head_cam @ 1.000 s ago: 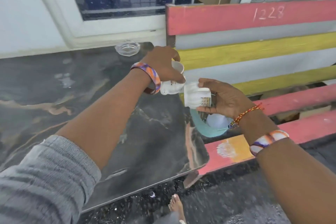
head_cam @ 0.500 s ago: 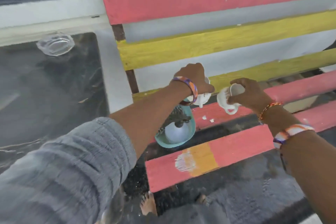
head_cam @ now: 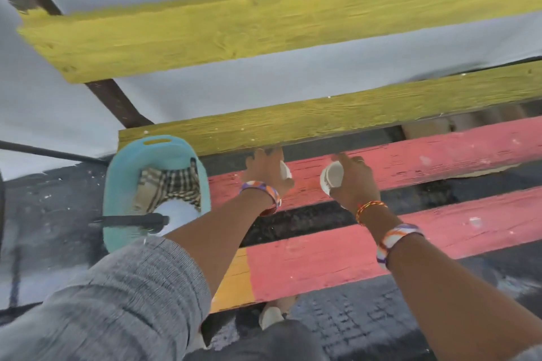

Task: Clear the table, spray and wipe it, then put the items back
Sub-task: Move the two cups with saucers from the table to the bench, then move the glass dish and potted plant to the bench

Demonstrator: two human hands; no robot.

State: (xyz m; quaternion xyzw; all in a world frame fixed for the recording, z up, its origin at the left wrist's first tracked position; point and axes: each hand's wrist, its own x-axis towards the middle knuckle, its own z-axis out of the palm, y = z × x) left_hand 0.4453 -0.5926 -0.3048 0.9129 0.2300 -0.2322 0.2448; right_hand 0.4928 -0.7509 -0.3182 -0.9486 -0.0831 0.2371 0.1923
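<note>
Still in the clearing phase, by the look of it. Both hands were down at the bench [head_cam: 425, 155], each gripping a small white cup.

Left hand [head_cam: 268, 168]: fingers curled over its cup [head_cam: 286, 170], only a sliver of white showing at the edge of the palm. Cup sat right at the pink slat; couldn't tell whether it was touching the wood.

Right hand [head_cam: 353, 176]: wrapped round the second cup [head_cam: 333, 179], cup tilted with its mouth facing the camera, low over the same pink slat. Also not clear whether it was down or just above.

Neither cup released, so I'd call the set-down unfinished.

A teal basket [head_cam: 117, 184] sat just beside the bench end, to the left of the left hand. Inside: a checked cloth [head_cam: 168, 184], a white round shape I took for a spray bottle [head_cam: 179, 212], and a dark handle-like bar [head_cam: 132, 220] across it. Looked like the cleaning kit, untouched.

The table itself was out of view, so I couldn't say what remained on it.

Judged progress: early. Cups nearly parked on the bench. Left: let go of both, clear whatever else is on the table, spray, wipe, then return everything.

Frame was motion-blurred; finger detail was poor.
</note>
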